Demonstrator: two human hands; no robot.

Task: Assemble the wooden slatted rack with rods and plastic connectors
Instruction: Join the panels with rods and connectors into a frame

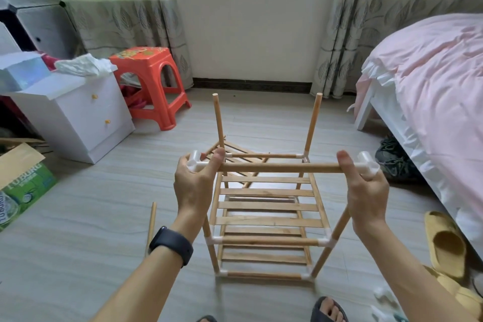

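A partly built wooden rack (pixel 269 219) stands on the floor in front of me, with slatted shelves, upright rods and white plastic connectors at its corners. Two bare uprights rise at its far side (pixel 219 120). Above the near side I hold a horizontal wooden rod (pixel 281 167) with a white connector on each end. My left hand (pixel 194 183) grips the left connector (pixel 194 161) and that rod end. My right hand (pixel 366 191) grips the rod beside the right connector (pixel 368 165). A loose slatted panel (pixel 240 151) lies behind the rack. A spare rod (pixel 151 227) lies on the floor at left.
A white drawer cabinet (pixel 75 115) and an orange plastic stool (pixel 154 81) stand at the left. A green cardboard box (pixel 23 185) sits at the far left. A bed with pink bedding (pixel 431 102) fills the right side, with shoes (pixel 392 159) and yellow slippers (pixel 447 243) beside it.
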